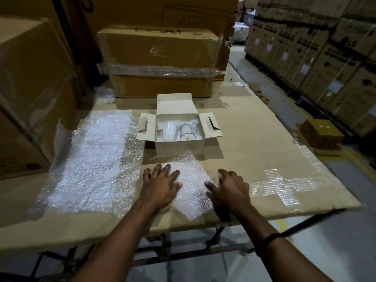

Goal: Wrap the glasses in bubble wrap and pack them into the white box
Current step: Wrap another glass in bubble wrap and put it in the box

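Observation:
A small sheet of bubble wrap (188, 184) lies flat on the cardboard-covered table, just in front of the white box (179, 146). My left hand (160, 185) presses on the sheet's left side with its fingers spread straight. My right hand (228, 187) rests on the sheet's right edge, fingers slightly bent, holding nothing. The white box stands open with its flaps out. Inside it I see two clear glasses, the left glass (167, 129) and the right glass (186, 132), amid some wrap.
A long strip of bubble wrap (93, 159) covers the table's left part. Large cardboard cartons (160, 58) stand behind the white box and at the left. A small brown box (320, 133) sits on the floor at right, before stacked cartons. The table's front edge is near my wrists.

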`<state>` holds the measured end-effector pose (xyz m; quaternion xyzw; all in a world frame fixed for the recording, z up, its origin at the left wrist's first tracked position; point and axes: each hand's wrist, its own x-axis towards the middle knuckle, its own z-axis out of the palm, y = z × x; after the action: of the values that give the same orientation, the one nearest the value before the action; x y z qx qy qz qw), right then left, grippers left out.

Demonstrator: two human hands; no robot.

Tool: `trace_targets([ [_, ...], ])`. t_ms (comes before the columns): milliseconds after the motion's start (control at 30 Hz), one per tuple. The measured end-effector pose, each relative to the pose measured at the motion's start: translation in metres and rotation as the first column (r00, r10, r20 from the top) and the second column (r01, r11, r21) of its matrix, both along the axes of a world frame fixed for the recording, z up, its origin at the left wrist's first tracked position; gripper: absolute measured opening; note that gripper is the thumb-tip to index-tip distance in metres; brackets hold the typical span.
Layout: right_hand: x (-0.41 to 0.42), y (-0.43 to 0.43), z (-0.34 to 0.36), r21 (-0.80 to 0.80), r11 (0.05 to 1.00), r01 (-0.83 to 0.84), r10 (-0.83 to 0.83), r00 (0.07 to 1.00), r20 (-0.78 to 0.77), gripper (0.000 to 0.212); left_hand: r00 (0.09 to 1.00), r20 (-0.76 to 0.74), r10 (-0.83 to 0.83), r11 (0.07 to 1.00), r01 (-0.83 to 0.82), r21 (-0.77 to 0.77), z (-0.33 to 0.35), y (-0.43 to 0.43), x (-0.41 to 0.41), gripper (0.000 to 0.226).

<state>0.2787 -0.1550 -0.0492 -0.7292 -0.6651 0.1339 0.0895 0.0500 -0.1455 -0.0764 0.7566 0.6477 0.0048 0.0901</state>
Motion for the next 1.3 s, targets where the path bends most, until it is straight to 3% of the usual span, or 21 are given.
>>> trace_targets([
  [133,-0.007,0.0,0.011,-0.179,0.984,-0.001,0.016,0.997,0.081,0.064,1.0,-0.001,0.006,1.0,-0.006,-0.03,0.002,-0.004,0.001,0.097],
  [267,-0.013,0.008,0.016,-0.296,0.955,-0.014,-0.006,0.998,-0.064,0.034,1.0,0.001,0.027,0.999,-0.027,-0.023,0.002,-0.006,0.003,0.082],
  [367,-0.01,0.021,0.019,-0.231,0.972,-0.05,-0.023,0.952,-0.305,0.017,0.993,0.104,0.057,0.997,-0.062,0.042,0.005,-0.004,0.001,0.079],
  [467,0.002,0.033,0.031,-0.058,0.992,-0.111,0.074,0.89,-0.451,0.03,0.921,0.377,0.099,0.982,-0.151,0.111,0.009,0.0,-0.003,0.083],
  [533,0.011,0.039,0.043,-0.007,0.984,-0.179,0.14,0.795,-0.59,0.026,0.727,0.665,0.171,0.972,-0.235,0.007,0.017,0.001,-0.005,0.095],
  [600,0.02,0.044,0.055,-0.04,0.964,-0.264,0.161,0.695,-0.7,0.015,0.358,0.908,0.216,0.964,-0.224,-0.141,0.033,0.005,-0.006,0.111],
  [633,0.024,0.048,0.059,-0.063,0.951,-0.304,0.172,0.684,-0.709,0.013,0.229,0.947,0.227,0.964,-0.193,-0.185,0.042,0.009,-0.006,0.114],
  [667,0.027,0.053,0.061,-0.088,0.939,-0.334,0.181,0.693,-0.698,0.015,0.18,0.955,0.235,0.965,-0.158,-0.208,0.046,0.015,-0.007,0.113],
  [733,0.03,0.062,0.059,-0.111,0.925,-0.362,0.208,0.73,-0.652,0.016,0.236,0.939,0.25,0.968,-0.097,-0.233,0.046,0.028,-0.01,0.1],
  [800,0.027,0.07,0.053,-0.036,0.939,-0.342,0.275,0.81,-0.518,0.01,0.267,0.919,0.289,0.957,-0.096,-0.273,0.036,0.035,-0.013,0.071],
  [900,0.023,0.073,0.042,0.158,0.941,-0.298,0.333,0.892,-0.305,0.013,0.322,0.893,0.315,0.938,-0.248,-0.242,0.027,0.032,-0.008,0.023],
  [1000,0.026,0.061,0.034,0.296,0.888,-0.352,0.402,0.907,-0.128,0.016,0.434,0.88,0.193,0.946,-0.32,-0.05,0.024,0.027,-0.007,0.033],
  [1067,0.029,0.049,0.024,0.315,0.816,-0.484,0.506,0.862,0.014,0.019,0.478,0.868,0.138,0.96,-0.281,0.002,0.014,0.023,-0.015,0.035],
  [1200,0.034,0.032,0.0,0.156,0.723,-0.673,0.661,0.739,0.128,0.019,0.593,0.805,-0.016,0.991,-0.098,0.092,-0.003,0.014,-0.036,0.037],
  [1267,0.038,0.029,-0.003,0.083,0.749,-0.657,0.648,0.753,0.113,0.013,0.674,0.734,-0.082,0.994,0.002,0.109,-0.008,0.014,-0.046,0.032],
  [1300,0.04,0.028,-0.003,0.039,0.783,-0.621,0.616,0.783,0.089,0.02,0.679,0.729,-0.086,0.995,0.026,0.093,-0.009,0.014,-0.051,0.031],
])
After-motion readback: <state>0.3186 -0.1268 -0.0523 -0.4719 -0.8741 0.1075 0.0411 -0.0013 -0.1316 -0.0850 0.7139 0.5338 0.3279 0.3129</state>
